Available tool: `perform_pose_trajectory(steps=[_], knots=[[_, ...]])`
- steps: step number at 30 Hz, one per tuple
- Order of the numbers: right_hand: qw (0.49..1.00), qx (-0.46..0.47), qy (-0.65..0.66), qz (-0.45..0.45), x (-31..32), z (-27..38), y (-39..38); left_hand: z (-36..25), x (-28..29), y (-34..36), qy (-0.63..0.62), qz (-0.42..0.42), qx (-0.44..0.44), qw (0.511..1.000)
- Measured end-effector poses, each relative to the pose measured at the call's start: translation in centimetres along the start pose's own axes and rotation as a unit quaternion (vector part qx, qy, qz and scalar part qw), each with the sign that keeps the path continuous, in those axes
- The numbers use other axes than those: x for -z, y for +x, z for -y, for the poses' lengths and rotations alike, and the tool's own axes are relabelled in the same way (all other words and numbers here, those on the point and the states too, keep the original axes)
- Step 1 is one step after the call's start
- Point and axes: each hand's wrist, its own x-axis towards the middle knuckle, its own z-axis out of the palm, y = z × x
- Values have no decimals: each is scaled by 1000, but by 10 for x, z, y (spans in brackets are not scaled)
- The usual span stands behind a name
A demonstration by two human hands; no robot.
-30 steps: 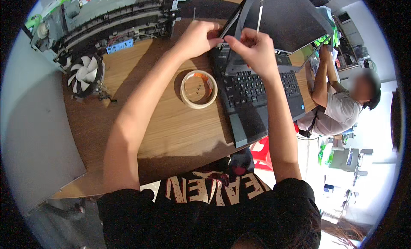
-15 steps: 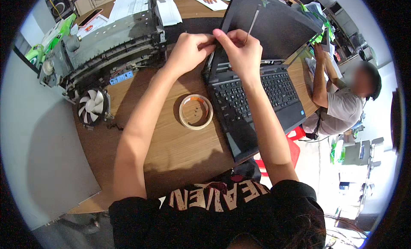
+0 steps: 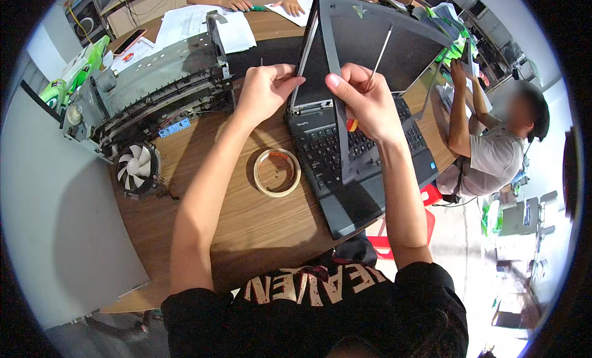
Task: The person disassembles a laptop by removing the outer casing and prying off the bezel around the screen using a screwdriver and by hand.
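Pinched by the left hand [image 3: 265, 90] is the open black laptop's [image 3: 345, 142] left screen edge; a thin metal-shafted screwdriver [image 3: 376, 53] and loose grey bezel strip [image 3: 338, 111] are gripped in the right hand [image 3: 364, 102], above the keyboard on the round wooden table [image 3: 209, 191]

Count on view: one laptop [image 3: 357, 142], open on one wooden table [image 3: 246, 222]. One screwdriver [image 3: 373, 65]. One loose bezel strip [image 3: 336, 99]. One tape roll [image 3: 277, 172]. One stripped printer chassis [image 3: 148, 90]. One fan [image 3: 137, 166]. One red stool [image 3: 425, 216]. Paper sheets [image 3: 191, 25] at the far edge, apparently three, though overlap makes this uncertain. One phone [image 3: 128, 42]. Persons besides the wearer: two.
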Motion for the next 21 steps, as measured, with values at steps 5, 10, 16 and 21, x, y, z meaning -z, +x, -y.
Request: perform_pose_trajectory(steps=[5,10,16,21], knots=[[993,56,-107,0,-4,-8,16,-12,3,2,-16,37,32,999],[962,101,-243,-73,-7,-12,39,-23,22,47,-265,-6,-60,962],[965,141,-162,-149,-9,10,51,-24,39,61,-261,63,-29,963],[982,106,-147,-49,4,17,50,-30,29,57,-187,10,-86,979]])
